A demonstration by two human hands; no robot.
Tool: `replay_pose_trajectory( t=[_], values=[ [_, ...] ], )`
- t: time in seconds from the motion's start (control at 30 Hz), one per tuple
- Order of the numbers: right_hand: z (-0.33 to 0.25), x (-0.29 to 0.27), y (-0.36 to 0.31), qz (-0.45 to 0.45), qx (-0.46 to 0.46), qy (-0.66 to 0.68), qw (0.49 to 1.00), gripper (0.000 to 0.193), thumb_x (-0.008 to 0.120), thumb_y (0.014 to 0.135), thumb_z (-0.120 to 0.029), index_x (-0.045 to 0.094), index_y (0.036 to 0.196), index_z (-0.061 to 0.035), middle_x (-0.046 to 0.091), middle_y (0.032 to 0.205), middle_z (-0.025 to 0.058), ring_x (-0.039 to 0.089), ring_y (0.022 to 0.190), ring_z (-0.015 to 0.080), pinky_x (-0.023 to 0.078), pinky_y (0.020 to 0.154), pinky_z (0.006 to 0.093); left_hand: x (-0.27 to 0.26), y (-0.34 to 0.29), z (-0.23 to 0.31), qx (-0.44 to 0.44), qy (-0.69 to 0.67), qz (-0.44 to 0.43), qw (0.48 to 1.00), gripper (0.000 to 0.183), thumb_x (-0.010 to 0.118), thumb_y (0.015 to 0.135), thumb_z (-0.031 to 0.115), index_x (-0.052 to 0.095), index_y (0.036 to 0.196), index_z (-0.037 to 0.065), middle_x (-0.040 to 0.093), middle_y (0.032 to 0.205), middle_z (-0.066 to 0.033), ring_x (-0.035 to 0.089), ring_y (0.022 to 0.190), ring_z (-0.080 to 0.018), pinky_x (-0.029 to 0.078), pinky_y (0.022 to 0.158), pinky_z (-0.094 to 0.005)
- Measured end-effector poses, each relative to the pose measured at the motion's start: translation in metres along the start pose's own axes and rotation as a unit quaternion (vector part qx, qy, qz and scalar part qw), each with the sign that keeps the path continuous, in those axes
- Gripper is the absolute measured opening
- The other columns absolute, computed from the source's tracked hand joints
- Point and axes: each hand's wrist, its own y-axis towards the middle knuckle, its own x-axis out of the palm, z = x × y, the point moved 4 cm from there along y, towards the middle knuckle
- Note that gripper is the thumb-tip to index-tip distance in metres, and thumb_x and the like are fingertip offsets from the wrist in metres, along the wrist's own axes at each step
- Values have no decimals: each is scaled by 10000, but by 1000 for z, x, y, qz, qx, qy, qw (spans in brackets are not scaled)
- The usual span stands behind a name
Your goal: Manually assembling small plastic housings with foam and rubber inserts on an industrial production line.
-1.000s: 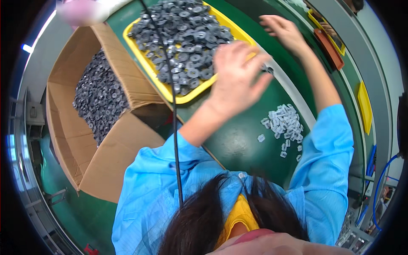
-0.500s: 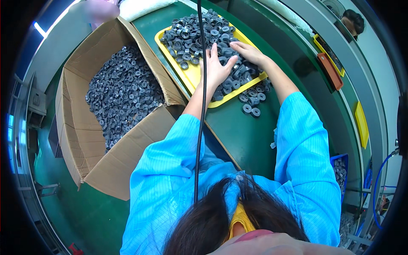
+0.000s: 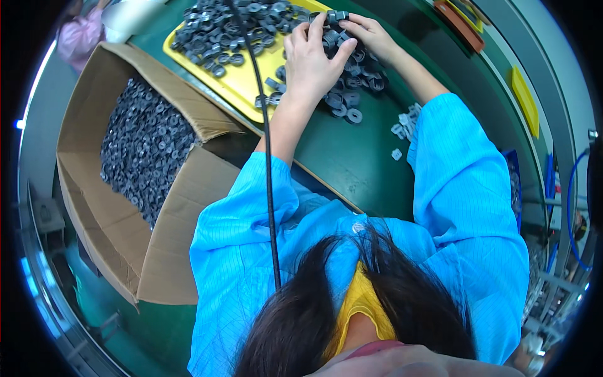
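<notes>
My left hand (image 3: 313, 63) reaches over the right side of a yellow tray (image 3: 276, 60), its thumb stretched out and its fingers apart, touching a pile of small grey ring-shaped parts (image 3: 352, 81). Across the pile from it, my right hand (image 3: 375, 43) is open, fingers extended, with the fingertips against a dark part (image 3: 338, 16) at the far edge. Grey parts lie between both hands and spread onto the green table. Hands and parts hide the tray's right rim. More grey rings (image 3: 235, 31) fill the tray's far left.
At left, an open cardboard box (image 3: 169, 251) holds many dark grey rings (image 3: 147, 138). Small whitish pieces (image 3: 407, 122) lie on the table (image 3: 370, 163) by my right sleeve. A black cable (image 3: 262, 113) hangs across the view. A person in pink (image 3: 81, 38) is at the far left.
My view has shifted, so the tray and box sit further left and up. My hands have moved right relative to the tray, with the grey parts between them now spread beside it.
</notes>
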Motion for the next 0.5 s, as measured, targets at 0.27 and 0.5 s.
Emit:
replay_pose_trajectory(
  t=[0.27, 0.5],
  values=[
    [-2, 6, -77, 119, -120, -206, 964, 438, 659, 914, -220, 659, 1298, -8, 651, 1326, 186, 654, 1155, 298, 527, 970, 374, 10, -38, 26, 140, 40, -32, 989, 515, 785, 880, 393, 678, 1296, 110, 608, 1268, -179, 532, 1209, -388, 458, 1022, -484],
    [-14, -18, -112, -32, -27, -392, 919, 747, 695, 872, -351, 466, 1533, -88, 337, 1621, 273, 342, 1497, 427, 337, 1207, 456, 23, -45, 37, 183, 125, -39, 974, 356, 736, 885, 501, 822, 985, 171, 681, 1273, -68, 508, 1306, -319, 277, 1083, -551]
  ],
)
